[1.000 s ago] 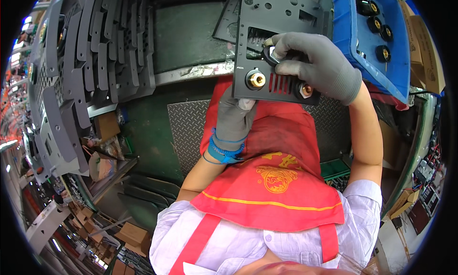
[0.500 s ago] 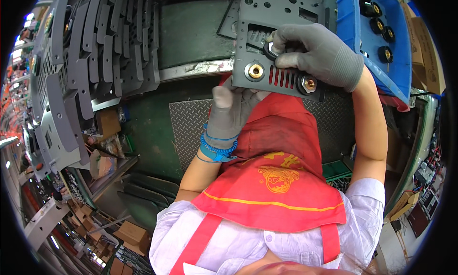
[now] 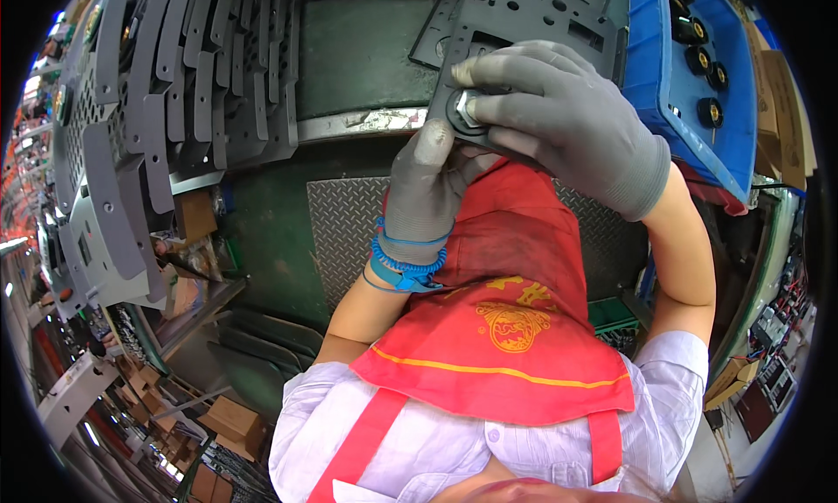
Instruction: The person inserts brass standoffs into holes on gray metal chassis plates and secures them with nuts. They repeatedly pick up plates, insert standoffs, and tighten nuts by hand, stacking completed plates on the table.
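Note:
A dark grey perforated metal plate [image 3: 532, 14] lies at the green bench's edge, just above my red apron. My left hand [image 3: 428, 184], in a grey glove with a blue coiled wrist strap, grips the plate's near edge from below, thumb on top. My right hand [image 3: 567, 119], also gloved, lies over the plate with its fingertips pinched on a hex nut [image 3: 467, 110] seated in a round black fitting. The rest of the plate's near part is hidden under that hand.
A blue bin [image 3: 698, 58] with several black round parts stands at the right of the plate. Rows of grey metal brackets [image 3: 201, 75] stand racked on the left. A steel tread plate [image 3: 340, 232] covers the floor below. Cardboard boxes [image 3: 231, 420] lie lower left.
My right hand has slid left along the plate, from the right-hand fitting to the left one, and now covers the fittings. The plate sits closer and larger in view.

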The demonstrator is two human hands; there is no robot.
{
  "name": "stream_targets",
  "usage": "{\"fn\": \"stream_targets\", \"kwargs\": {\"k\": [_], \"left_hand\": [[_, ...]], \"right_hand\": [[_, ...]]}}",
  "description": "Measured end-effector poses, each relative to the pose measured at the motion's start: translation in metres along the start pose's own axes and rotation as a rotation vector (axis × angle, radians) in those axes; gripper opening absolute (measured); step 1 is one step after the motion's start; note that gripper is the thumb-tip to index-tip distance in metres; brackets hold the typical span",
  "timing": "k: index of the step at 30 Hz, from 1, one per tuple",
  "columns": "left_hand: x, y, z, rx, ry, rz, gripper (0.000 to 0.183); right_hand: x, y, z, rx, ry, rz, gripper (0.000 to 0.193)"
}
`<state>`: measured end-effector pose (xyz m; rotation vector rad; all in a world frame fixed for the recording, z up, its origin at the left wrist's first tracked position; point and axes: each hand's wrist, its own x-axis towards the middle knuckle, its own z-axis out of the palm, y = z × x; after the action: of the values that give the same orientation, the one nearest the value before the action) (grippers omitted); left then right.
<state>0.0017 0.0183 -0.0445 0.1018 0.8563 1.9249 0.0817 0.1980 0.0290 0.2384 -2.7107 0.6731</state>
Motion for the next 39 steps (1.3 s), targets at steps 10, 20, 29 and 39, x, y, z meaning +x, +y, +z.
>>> {"fn": "stream_targets", "kwargs": {"k": [10, 20, 29, 39], "left_hand": [[0.003, -0.002, 0.002, -0.037, -0.032, -0.012, 0.047], [0.001, 0.001, 0.004, 0.007, 0.016, -0.054, 0.054], [0.004, -0.005, -0.002, 0.060, 0.001, -0.046, 0.057], [0.004, -0.003, 0.001, 0.062, 0.032, -0.074, 0.055]], "right_hand": [[0.005, 0.008, 0.003, -0.015, -0.012, -0.073, 0.026], [0.017, -0.006, 0.005, 0.241, -0.263, 0.426, 0.026], [0.014, -0.007, 0.009, -0.052, -0.009, 0.105, 0.026], [0.006, -0.002, 0.006, 0.217, 0.001, 0.238, 0.028]]}}
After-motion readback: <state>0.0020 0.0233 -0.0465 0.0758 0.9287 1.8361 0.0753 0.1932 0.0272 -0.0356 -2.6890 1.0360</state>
